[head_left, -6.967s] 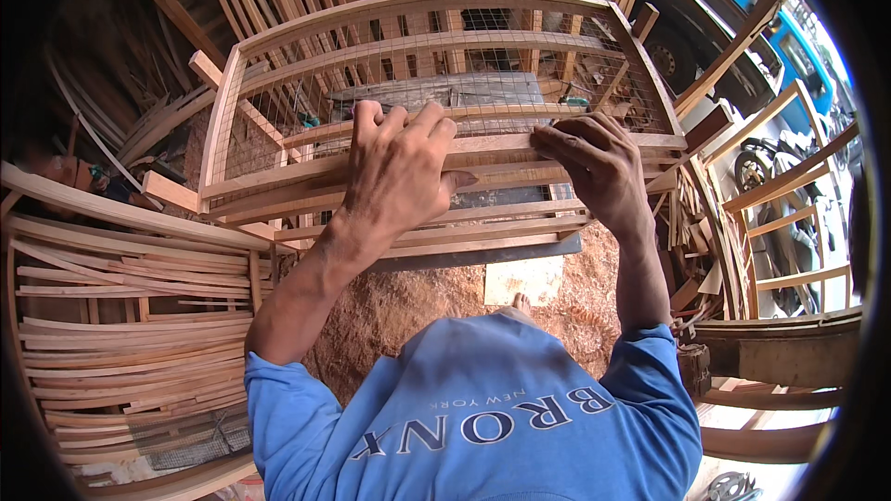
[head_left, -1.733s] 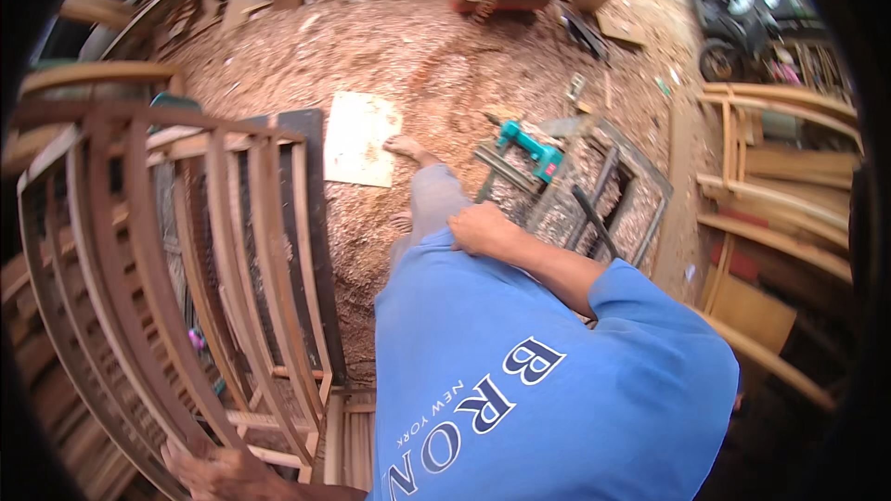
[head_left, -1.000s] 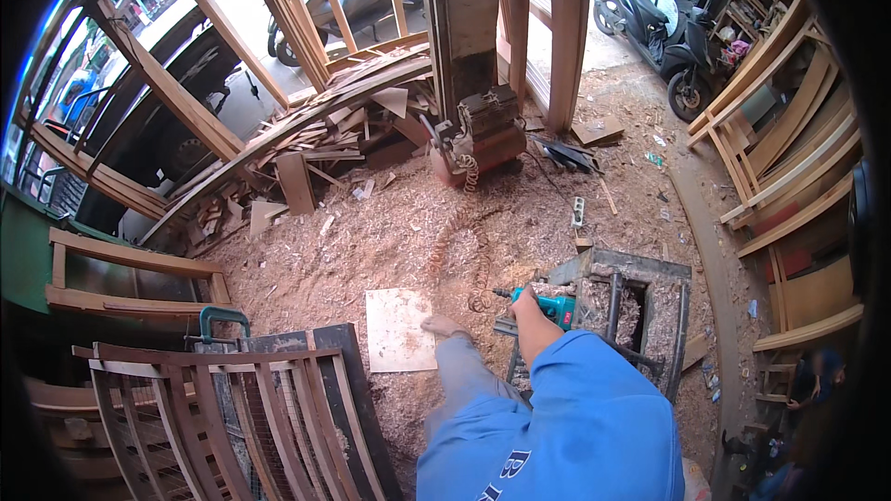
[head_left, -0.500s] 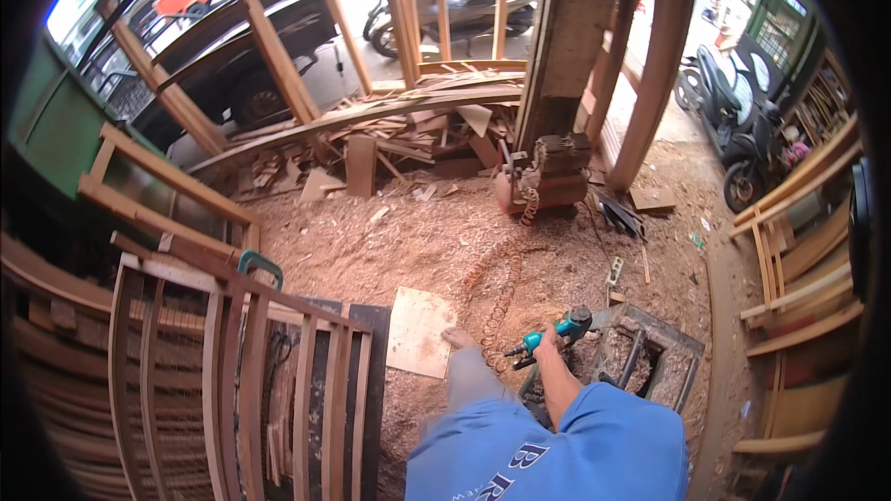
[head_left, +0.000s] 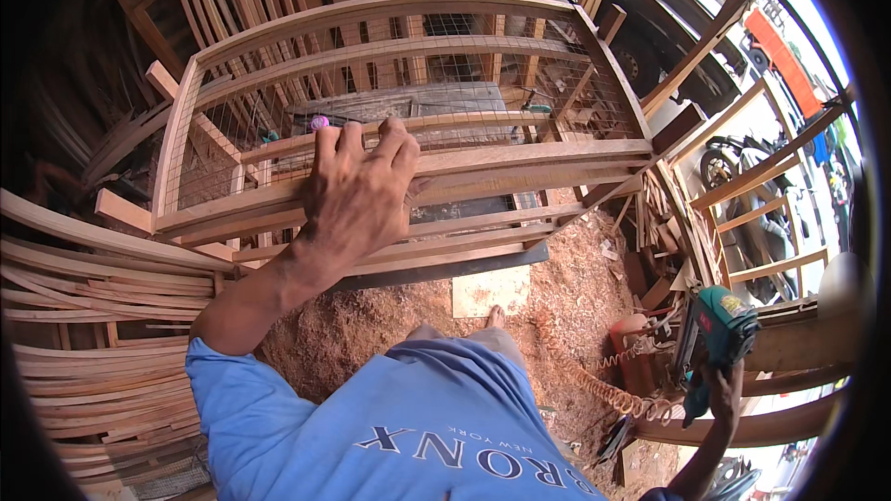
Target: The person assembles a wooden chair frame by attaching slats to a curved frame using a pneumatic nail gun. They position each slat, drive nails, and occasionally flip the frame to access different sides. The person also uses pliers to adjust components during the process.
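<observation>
A wooden frame (head_left: 534, 157) with wire mesh and several rails rests tilted on a dark-topped bench (head_left: 445, 213) before me. My left hand (head_left: 357, 195) lies over its near rail, fingers bent across the wood; the fingertips' far side is hidden. Out to the right, my right hand (head_left: 722, 390) grips a teal nail gun (head_left: 724, 323) by its handle, held up and apart from the frame. An orange coiled air hose (head_left: 617, 397) runs near the gun; where it joins cannot be made out.
Stacked wooden strips (head_left: 102, 343) fill the left side. Sawdust covers the floor, with a plywood piece (head_left: 478, 289) by my foot and a red compressor (head_left: 629, 341) at the right. Offcuts (head_left: 664, 223) lie beyond. Upright posts and parked motorbikes (head_left: 742, 176) stand at far right.
My view has swung left toward the mesh frame. My left hand, not seen before, is now on its rail. The nail gun, low by a box-like stand earlier, is now raised at the right.
</observation>
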Motion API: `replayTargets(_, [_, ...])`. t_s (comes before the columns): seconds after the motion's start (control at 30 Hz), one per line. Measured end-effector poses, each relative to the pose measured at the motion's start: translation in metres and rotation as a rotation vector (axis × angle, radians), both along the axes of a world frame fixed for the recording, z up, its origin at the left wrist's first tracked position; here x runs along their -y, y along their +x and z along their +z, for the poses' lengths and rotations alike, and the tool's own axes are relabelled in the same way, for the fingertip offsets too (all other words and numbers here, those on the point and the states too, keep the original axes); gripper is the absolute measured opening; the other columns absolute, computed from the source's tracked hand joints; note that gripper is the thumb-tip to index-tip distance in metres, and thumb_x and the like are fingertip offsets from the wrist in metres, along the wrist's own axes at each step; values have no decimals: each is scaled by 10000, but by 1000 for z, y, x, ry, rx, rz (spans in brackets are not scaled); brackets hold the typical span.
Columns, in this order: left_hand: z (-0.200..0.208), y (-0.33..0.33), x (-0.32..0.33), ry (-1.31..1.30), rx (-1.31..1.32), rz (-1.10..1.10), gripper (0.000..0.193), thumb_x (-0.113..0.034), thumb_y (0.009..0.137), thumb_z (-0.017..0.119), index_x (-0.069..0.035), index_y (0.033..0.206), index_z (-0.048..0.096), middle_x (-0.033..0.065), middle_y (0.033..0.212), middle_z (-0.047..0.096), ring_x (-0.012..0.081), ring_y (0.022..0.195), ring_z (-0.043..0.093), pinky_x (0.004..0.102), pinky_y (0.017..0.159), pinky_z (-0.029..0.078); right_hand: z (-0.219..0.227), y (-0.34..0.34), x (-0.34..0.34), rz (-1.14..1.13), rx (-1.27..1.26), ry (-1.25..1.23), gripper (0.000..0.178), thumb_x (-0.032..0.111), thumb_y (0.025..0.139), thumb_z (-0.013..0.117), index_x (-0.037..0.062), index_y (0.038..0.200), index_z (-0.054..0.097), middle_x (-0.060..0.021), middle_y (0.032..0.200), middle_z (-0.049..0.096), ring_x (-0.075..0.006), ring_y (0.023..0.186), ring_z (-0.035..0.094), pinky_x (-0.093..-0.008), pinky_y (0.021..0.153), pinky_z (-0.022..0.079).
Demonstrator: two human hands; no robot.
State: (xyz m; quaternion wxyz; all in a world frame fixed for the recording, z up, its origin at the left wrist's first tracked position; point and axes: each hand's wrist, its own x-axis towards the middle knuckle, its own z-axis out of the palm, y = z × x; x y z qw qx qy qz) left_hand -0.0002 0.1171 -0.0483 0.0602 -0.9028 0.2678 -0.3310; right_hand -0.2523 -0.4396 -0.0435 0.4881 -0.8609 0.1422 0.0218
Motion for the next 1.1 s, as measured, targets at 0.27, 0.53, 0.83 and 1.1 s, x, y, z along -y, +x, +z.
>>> replayTargets(0.27, [-10,5,-3,-23,-49,11,346,-62,735,645,16,1069,688,141,1149,667,278,850,556,422,832,390,187,176,-185,454,-181,-296,259,172,834,792,11,1008,688,-40,645,652,-97,533,627,-275,473,496])
replayTargets(0.53, [-5,2,-2,6,-3,24,427,-394,865,736,-13,1053,697,96,1087,649,266,865,574,424,832,406,214,262,-324,593,-164,-409,202,227,845,778,68,933,690,-6,614,522,-97,437,522,-235,387,419])
replayTargets(0.83, [-6,4,-3,-38,-87,5,339,-337,904,711,-18,1018,698,91,1093,659,262,856,583,435,842,407,213,268,-344,688,-167,-589,288,254,836,803,99,1067,731,-2,698,604,-72,542,561,-224,448,474])
replayTargets(1.1, [0,1,-3,-66,-117,-18,371,-344,913,703,-9,1072,692,89,1099,661,267,891,584,444,877,402,207,274,-328,783,-106,-612,247,263,862,779,70,1009,735,-11,666,612,-84,490,558,-234,481,496])
